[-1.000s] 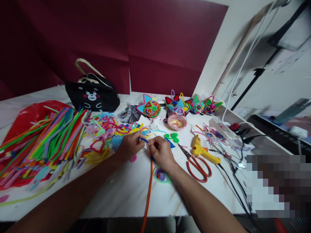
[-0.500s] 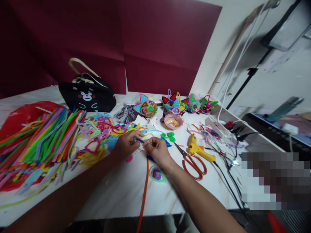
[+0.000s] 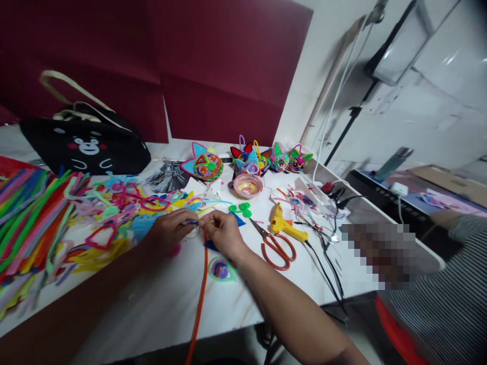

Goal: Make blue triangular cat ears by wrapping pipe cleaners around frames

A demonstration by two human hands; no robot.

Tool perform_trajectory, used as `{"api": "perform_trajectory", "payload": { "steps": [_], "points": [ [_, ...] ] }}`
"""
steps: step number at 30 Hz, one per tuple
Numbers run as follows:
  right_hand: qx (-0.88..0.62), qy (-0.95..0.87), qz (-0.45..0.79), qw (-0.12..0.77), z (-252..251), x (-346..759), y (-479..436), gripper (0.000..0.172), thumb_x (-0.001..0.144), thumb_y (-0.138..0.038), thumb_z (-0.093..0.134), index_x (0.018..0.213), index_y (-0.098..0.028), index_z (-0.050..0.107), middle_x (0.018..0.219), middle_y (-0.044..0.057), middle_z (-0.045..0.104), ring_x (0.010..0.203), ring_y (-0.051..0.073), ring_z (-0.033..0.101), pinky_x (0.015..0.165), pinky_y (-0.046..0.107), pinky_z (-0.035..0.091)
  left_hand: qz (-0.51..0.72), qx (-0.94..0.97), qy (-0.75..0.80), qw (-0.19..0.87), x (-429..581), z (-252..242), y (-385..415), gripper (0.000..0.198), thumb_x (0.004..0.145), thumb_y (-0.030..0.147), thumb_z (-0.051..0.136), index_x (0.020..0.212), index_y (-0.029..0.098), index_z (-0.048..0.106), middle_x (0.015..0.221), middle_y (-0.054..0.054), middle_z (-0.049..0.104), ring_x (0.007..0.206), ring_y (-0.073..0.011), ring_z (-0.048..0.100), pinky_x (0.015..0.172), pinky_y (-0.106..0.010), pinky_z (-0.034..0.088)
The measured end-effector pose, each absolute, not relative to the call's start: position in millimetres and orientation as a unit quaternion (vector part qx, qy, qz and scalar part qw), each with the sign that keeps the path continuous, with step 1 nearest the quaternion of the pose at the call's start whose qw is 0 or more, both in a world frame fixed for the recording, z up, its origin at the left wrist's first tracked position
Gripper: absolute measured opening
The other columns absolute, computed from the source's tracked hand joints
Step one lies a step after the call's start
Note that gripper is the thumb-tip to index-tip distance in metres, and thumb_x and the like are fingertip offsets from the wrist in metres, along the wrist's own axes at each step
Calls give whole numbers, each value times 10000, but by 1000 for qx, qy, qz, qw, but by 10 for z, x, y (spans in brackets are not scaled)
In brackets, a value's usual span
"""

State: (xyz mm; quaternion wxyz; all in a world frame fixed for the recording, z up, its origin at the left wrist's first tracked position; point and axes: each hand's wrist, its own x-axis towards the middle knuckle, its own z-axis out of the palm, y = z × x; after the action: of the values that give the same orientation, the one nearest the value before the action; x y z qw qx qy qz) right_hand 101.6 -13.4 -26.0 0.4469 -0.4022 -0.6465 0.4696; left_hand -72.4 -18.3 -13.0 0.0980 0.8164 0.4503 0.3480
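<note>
My left hand (image 3: pixel 169 232) and my right hand (image 3: pixel 224 234) meet over the white table, fingers pinched. Between them shows a short blue pipe cleaner (image 3: pixel 193 222), its ends hidden in the fingers. An orange pipe cleaner (image 3: pixel 202 294) runs from beneath my right fingertips down past the table's front edge; whether it joins the blue one is hidden. Below my right hand lies a drop-shaped coiled piece (image 3: pixel 222 269), green outside and purple inside. A dark blue piece (image 3: pixel 211 246) lies partly under that hand. Several green coils (image 3: pixel 243 209) and another blue piece (image 3: pixel 236 220) are just beyond it.
Orange-handled scissors (image 3: pixel 279 252) and a yellow glue gun (image 3: pixel 288 227) with its cord lie to the right. Pipe cleaners (image 3: pixel 41 218) heap up at left, before a black bag (image 3: pixel 87 144). Behind stand a bowl (image 3: pixel 248 186) and colourful cat-eared ornaments (image 3: pixel 208 166). Another person's striped clothing (image 3: pixel 441 299) shows at right.
My view has swung to the right, so everything sits further left in the picture. Both hands stay pinched together at the blue pipe cleaner, and less of it shows between them.
</note>
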Motion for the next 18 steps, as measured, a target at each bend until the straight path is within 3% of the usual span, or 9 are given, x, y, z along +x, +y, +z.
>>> {"api": "perform_trajectory", "payload": {
  "steps": [4, 7, 10, 18],
  "points": [
    [-433, -695, 403, 409, -181, 1062, -186, 56, 755, -232, 605, 760, -197, 648, 580, -39, 563, 517, 92, 489, 509, 196, 365, 299, 866, 401, 26, -776, -110, -225, 195, 842, 268, 463, 928, 230, 633, 960, -44, 691, 921, -183, 625, 833, -278, 463],
    [-444, -717, 367, 393, -136, 1068, -209, 89, 741, -153, 581, 711, -204, 647, 638, -27, 619, 574, 104, 541, 548, 204, 394, 281, 867, 408, -51, -815, -117, -252, 227, 828, 303, 465, 949, 219, 637, 963, -59, 694, 900, -206, 622, 821, -308, 456],
    [-450, -709, 380, 388, -113, 1057, -205, 130, 720, -108, 560, 687, -205, 640, 633, -29, 624, 575, 108, 556, 552, 207, 416, 276, 861, 412, -114, -845, -152, -235, 228, 817, 300, 461, 923, 222, 647, 904, -50, 705, 860, -209, 628, 799, -320, 454],
    [-453, -681, 426, 388, -86, 1061, -201, 182, 658, -43, 510, 611, -190, 605, 579, -29, 595, 547, 103, 544, 521, 195, 429, 223, 861, 428, -162, -948, -184, -135, 215, 802, 214, 461, 898, 249, 650, 895, -22, 711, 865, -198, 630, 788, -312, 447]
  ]
}}
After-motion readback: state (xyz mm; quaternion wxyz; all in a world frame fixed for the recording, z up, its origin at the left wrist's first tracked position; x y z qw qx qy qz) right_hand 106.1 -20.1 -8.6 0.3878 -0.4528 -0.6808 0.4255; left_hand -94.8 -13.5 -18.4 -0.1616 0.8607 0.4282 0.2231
